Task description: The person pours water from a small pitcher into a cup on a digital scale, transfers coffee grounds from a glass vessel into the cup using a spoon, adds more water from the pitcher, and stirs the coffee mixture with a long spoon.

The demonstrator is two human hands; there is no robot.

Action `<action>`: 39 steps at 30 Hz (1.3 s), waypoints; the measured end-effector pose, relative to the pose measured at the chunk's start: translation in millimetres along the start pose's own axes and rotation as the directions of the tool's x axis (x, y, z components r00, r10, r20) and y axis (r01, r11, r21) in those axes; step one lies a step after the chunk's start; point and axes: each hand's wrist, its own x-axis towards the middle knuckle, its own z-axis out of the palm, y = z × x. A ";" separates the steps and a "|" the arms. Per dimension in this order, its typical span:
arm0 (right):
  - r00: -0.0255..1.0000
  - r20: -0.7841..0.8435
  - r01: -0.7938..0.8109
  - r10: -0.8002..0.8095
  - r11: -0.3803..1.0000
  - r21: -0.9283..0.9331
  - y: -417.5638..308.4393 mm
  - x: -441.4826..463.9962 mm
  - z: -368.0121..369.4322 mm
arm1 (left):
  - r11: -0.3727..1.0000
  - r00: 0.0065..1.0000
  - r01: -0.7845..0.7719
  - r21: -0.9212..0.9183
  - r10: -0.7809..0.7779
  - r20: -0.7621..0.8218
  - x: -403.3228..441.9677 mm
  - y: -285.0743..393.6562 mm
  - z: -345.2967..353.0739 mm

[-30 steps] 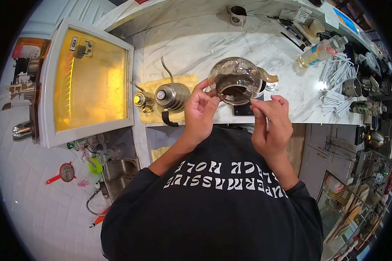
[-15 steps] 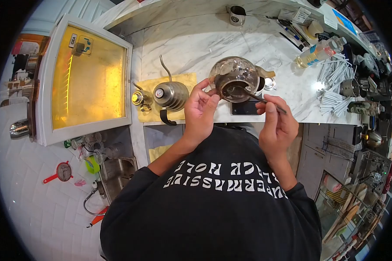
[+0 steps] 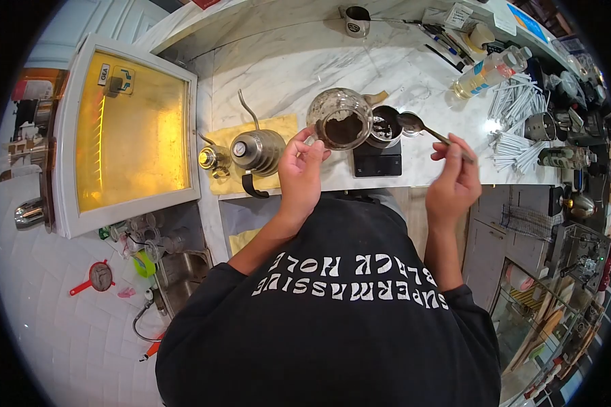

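- Left hand (image 3: 301, 169), fingers half-curled, grips a round, smeared glass pot (image 3: 338, 103) above the veined counter (image 3: 285, 74), toward its near edge.
- Right hand (image 3: 455, 182), fingers bent, pinches a slender spoon (image 3: 436, 135); its dark bowl is beside a round cup (image 3: 385, 141).
- Flat black scale (image 3: 379, 165): near that edge.

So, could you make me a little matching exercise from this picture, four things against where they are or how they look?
Things:
1. Spoon
2. Larger kettle
3. Strainer
4. Glass pot

Places and colours:
A. On a yellow cloth
B. In the left hand
C. In the right hand
D. Red rim and handle

Right pairs: 1-C, 2-A, 3-D, 4-B
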 end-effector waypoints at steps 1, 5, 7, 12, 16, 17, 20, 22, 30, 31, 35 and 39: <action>0.998 0.002 0.061 -0.062 0.993 -0.101 10.0 -4.0 2.4 | 1.000 1.000 0.000 -0.001 0.000 -0.003 0.3 0.6 -0.3; 0.847 0.395 0.502 -0.355 0.780 -0.375 36.7 -5.1 6.9 | 1.000 1.000 0.005 -0.008 -0.005 -0.004 0.3 0.0 -1.1; 0.850 0.371 0.504 -0.374 0.782 -0.367 31.4 -6.5 7.9 | 1.000 1.000 -0.004 0.002 0.004 0.007 0.2 -0.9 -2.0; 0.909 0.191 0.409 -0.369 0.880 -0.243 -10.7 -1.3 -0.7 | 1.000 1.000 -0.028 0.000 0.028 0.008 -1.1 0.8 -0.7; 0.908 0.224 0.368 -0.354 0.929 -0.023 -50.6 -9.4 -0.4 | 0.994 0.988 -0.102 -0.024 0.104 0.111 -2.1 10.1 3.5; 0.862 0.286 0.433 -0.418 0.901 0.011 -53.4 -8.2 4.2 | 0.992 0.984 -0.123 -0.031 0.126 0.128 -2.4 9.8 5.1; 0.800 0.399 0.496 -0.447 0.868 -0.021 -47.0 -13.4 20.0 | 0.981 0.964 -0.193 -0.016 0.193 0.184 -3.8 12.2 6.6; 0.785 0.421 0.521 -0.455 0.852 -0.050 -41.1 -17.8 25.3 | 0.971 0.949 -0.237 -0.014 0.234 0.210 -5.0 16.2 7.5; 0.815 0.420 0.460 -0.400 0.886 -0.048 -34.5 -29.0 27.4 | 0.970 0.947 -0.242 -0.026 0.242 0.210 -12.6 23.8 9.6; 0.870 0.394 0.328 -0.298 0.945 -0.011 -33.2 -32.0 28.1 | 0.970 0.948 -0.240 -0.023 0.240 0.208 -12.6 23.0 9.7; 0.947 0.302 -0.172 0.110 0.968 0.186 -37.9 -37.1 33.0 | 0.974 0.958 -0.224 0.045 0.212 0.192 -13.9 22.5 9.9; 0.950 0.241 -0.254 0.198 0.940 0.230 -36.3 -32.2 31.8 | 0.979 0.969 -0.194 0.062 0.181 0.169 -10.6 16.8 9.9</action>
